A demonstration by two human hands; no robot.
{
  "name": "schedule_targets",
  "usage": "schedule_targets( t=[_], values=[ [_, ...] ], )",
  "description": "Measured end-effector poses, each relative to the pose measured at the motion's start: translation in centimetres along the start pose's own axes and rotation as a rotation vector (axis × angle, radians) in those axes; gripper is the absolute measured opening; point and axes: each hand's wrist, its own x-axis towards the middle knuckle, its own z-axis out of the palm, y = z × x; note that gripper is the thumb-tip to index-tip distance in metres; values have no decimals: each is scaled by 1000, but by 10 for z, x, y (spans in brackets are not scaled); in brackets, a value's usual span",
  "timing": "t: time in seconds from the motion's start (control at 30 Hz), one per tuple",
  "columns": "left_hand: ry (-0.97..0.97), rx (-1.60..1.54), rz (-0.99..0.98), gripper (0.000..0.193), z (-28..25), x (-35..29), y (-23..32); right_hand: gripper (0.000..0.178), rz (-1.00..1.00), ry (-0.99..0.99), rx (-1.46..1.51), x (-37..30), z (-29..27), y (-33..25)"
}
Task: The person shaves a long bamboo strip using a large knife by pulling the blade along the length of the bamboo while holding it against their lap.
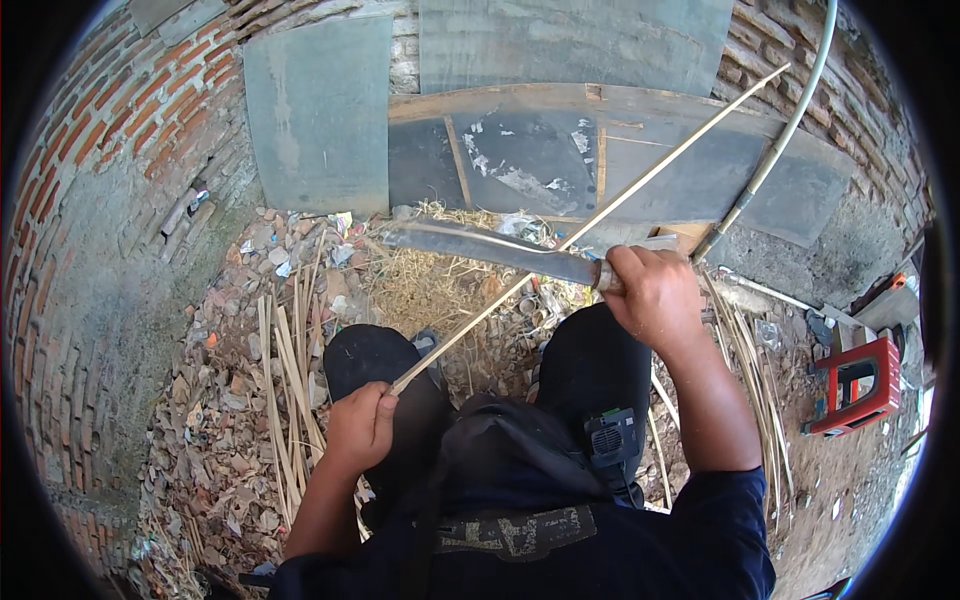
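Observation:
My left hand [362, 426] is closed round the near end of a long, pale bamboo strip [655, 168], which slants up and away to the far right. In my right hand [655, 295] is the handle of a machete [480, 250], its long dark blade pointing left. The blade crosses the strip a little left of my right fist; whether its edge is touching the strip I cannot tell. A thin pale sliver lies along the top of the blade. Both hands are above my knees, the left one lower and nearer to me.
Cut bamboo strips [287, 375] lie on the rubble at my left, with longer strips [750, 380] at my right. A bamboo pole [770, 160] leans at the far right. Beyond stand grey panels [320, 120] and brick walls. A red stool [857, 388] is at right.

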Motion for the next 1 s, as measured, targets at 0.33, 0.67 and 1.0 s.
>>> schedule_targets(
  t=[0.33, 0.67, 1.0],
  values=[
    [76, 41, -53, 26, -21, -57, -29, 31, 24, -33, 30, 13, 14, 0],
    [69, 3, -378, 29, 4, -113, -66, 32, -221, -195, 209, 16, 26, -21],
    [22, 39, -349, 25, 5, -114, -78, 30, -295, -388, 151, 40, 62, -29]
  ],
)
